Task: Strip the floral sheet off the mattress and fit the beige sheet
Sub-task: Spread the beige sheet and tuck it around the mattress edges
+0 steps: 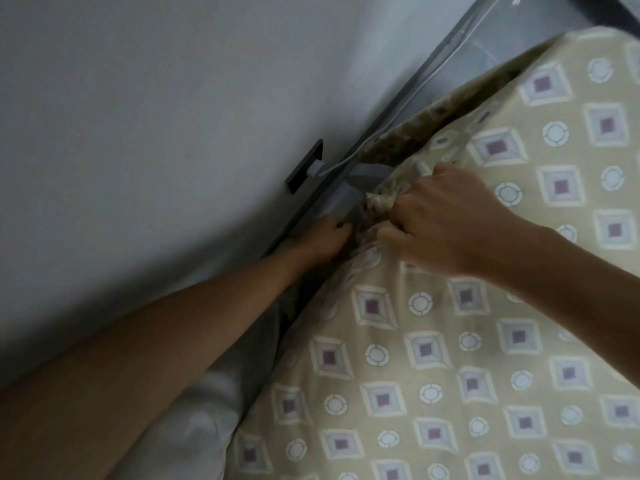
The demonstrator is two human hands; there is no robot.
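The beige sheet (485,341), printed with squares and circles, covers the mattress top across the right half of the view. My right hand (450,220) is closed on a bunched fold of its edge at the mattress side. A darker brown patterned fabric (415,126) shows under that lifted edge; I cannot tell whether it is the floral sheet or the mattress cover. My left hand (322,237) reaches down into the gap between mattress and wall. Its fingertips touch the fabric edge just below my right hand and are partly hidden there.
A grey wall (138,98) runs close along the mattress. A dark socket plate (304,168) on it holds a white plug, and a white cable (415,95) follows the dark bed rail (450,50). White bedding (207,410) lies in the gap under my left forearm.
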